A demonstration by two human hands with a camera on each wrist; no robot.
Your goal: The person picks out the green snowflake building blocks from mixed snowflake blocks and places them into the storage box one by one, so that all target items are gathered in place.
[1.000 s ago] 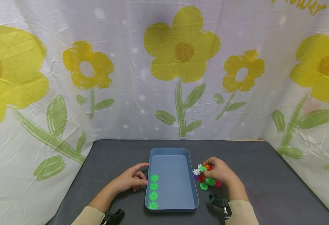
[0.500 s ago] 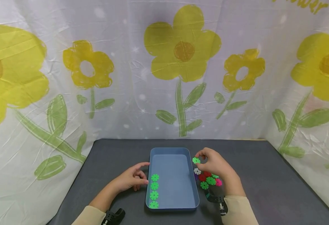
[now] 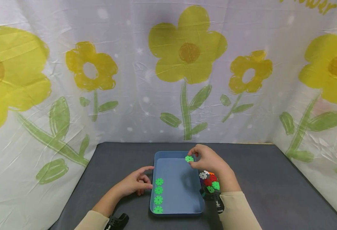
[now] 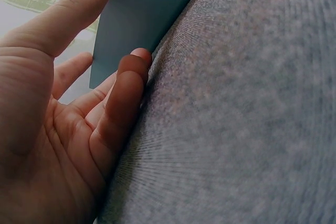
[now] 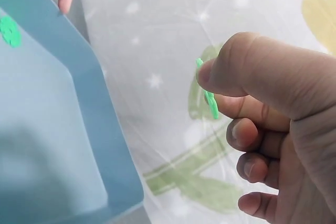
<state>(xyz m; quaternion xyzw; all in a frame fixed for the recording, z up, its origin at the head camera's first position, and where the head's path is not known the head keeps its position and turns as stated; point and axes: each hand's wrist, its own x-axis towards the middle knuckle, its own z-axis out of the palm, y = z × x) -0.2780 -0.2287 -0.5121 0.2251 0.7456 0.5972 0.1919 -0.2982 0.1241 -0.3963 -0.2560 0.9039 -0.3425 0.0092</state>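
Note:
My right hand (image 3: pixel 209 159) pinches a green snowflake disc (image 3: pixel 189 158) between thumb and index finger, above the far right part of the blue tray (image 3: pixel 175 209). In the right wrist view the disc (image 5: pixel 212 106) appears nearly edge-on, with the other fingers curled behind. My left hand (image 3: pixel 137 182) stays beside the tray's left side; its index fingertip and thumb touch the wall, which also shows in the left wrist view (image 4: pixel 142 14). Several green snowflake discs (image 3: pixel 158 200) lie in a column along the tray's left inner edge.
A pile of loose snowflake discs (image 3: pixel 207 181), red, white, green and other colours, lies right of the tray, partly hidden by my right wrist strap (image 3: pixel 211 196). The dark grey table (image 3: pixel 272 191) ends at a flower-printed cloth (image 3: pixel 128 95) behind.
My right hand has lifted the green snowflake disc from the pile and moved left with it, over the tray's far right. My left hand has kept its place at the tray.

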